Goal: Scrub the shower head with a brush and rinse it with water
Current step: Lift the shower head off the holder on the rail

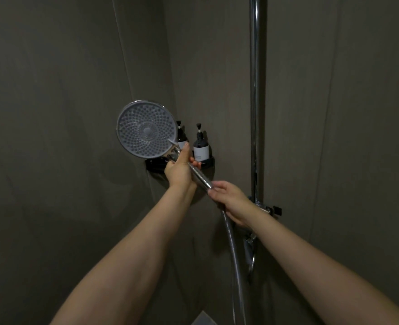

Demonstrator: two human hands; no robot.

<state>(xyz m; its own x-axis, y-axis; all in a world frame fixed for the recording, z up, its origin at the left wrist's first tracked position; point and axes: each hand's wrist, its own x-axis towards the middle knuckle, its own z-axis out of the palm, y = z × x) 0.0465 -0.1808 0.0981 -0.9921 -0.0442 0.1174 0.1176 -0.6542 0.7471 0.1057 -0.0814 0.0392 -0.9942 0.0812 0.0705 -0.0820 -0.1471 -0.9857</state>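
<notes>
The round shower head [146, 130] faces me, its grey nozzle face up at the centre left. Its chrome handle [199, 177] slants down to the right. My left hand [179, 168] grips the handle just below the head, thumb lying along it. My right hand [231, 200] grips the handle's lower end where the metal hose [233, 249] joins. The hose hangs down toward the floor. No brush is in view and no water runs from the head.
Two dark pump bottles [200, 146] stand on a black corner shelf [156, 165] behind the shower head. A chrome riser pipe [256, 90] runs up the right wall, with the mixer fitting [267, 208] behind my right wrist. Dark grey walls close in on both sides.
</notes>
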